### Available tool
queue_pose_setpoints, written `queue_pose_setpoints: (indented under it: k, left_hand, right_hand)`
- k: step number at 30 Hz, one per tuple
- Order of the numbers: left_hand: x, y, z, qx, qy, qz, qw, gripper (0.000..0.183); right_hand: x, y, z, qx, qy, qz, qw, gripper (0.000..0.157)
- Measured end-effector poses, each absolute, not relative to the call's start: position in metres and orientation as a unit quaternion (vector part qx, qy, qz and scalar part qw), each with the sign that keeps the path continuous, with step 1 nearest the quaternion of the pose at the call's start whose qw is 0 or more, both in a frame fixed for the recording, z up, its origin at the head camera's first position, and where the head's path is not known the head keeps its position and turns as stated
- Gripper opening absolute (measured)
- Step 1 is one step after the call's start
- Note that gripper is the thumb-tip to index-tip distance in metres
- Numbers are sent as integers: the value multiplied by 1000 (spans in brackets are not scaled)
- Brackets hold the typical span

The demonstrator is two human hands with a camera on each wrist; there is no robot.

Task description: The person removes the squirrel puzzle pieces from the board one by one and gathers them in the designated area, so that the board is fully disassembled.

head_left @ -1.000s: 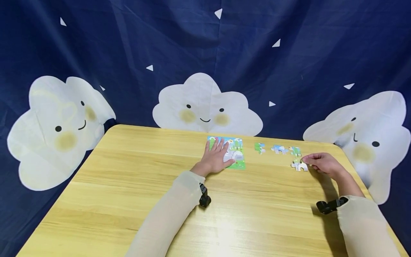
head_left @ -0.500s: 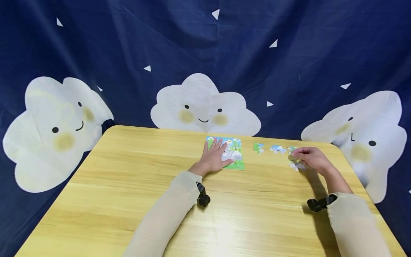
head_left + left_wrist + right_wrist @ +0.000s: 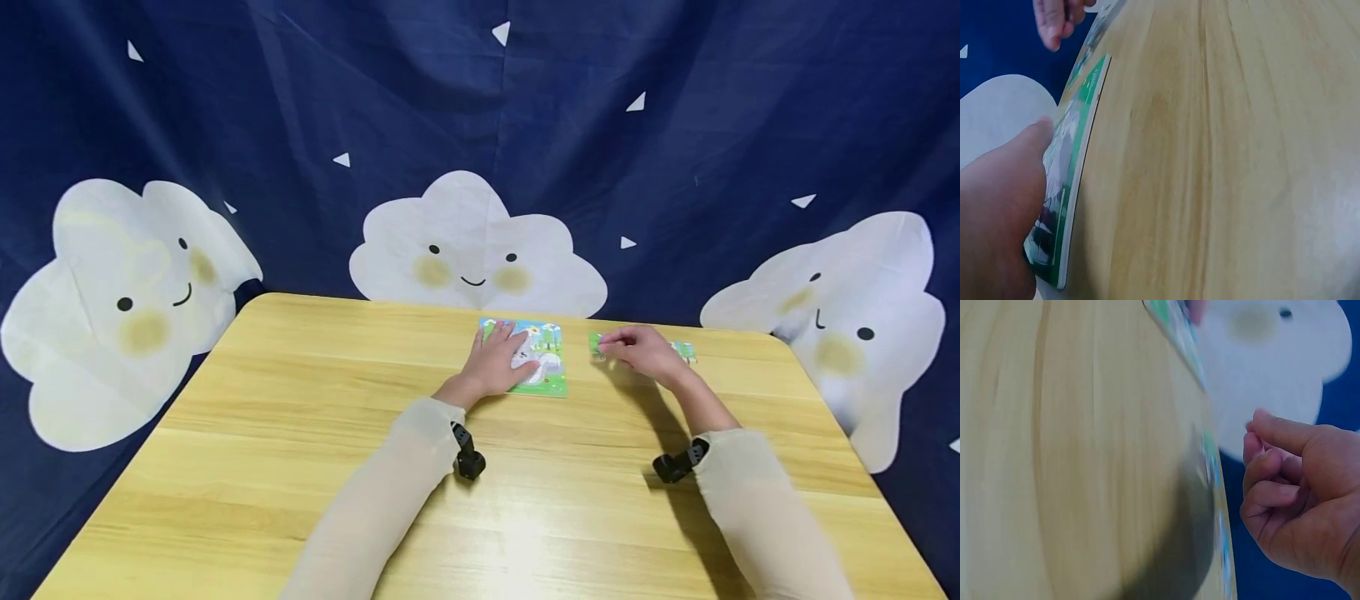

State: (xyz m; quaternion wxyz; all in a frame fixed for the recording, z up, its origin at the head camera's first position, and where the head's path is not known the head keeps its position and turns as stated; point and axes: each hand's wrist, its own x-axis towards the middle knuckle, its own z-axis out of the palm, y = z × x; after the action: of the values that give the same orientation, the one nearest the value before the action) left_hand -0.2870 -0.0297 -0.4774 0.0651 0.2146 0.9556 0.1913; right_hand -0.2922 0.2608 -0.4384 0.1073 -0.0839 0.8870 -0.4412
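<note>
My left hand rests flat with spread fingers on a rectangular picture board, covering its left part. Blue sky, green trees and a grey-white animal shape show on the board. In the left wrist view the thumb lies along the board. My right hand hovers over a row of jigsaw pieces, fingers curled and thumb tip against the index finger. Nothing shows between those fingertips in the right wrist view, where the hand is seen side-on. One green jigsaw piece lies below its fingertips; another piece lies beyond the wrist.
The wooden table extends widely toward the front and left. Its back edge lies close behind the board and pieces. A dark blue curtain with white clouds hangs behind. My right hand and forearm cover part of the area where pieces lie.
My right hand has moved left along the pieces, from the rightmost ones to the leftmost. The lower right piece is out of sight now, near the forearm. My left hand stays on the board.
</note>
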Motion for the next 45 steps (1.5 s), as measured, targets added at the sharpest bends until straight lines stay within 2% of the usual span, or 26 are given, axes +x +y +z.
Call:
queue_pose_setpoints:
  k: [5,17,31,45]
  left_hand:
    - [-287,-44,-472,211,954,206,53,66]
    - [-287,-69,-473,211,956,170,110,77]
    - [-296,-65,-488,197,959,138,149,86]
    - [-298,-65,-494,196,960,141,141,86]
  right_hand:
    - [-297,220,-439,-111,886,-438,103,23]
    - [-305,160,-456,-111,893,-426,91,16]
    - [-308,142,-466,-88,927,-357,75,14]
    - [-308,134,-459,-59,931,-347,100,13]
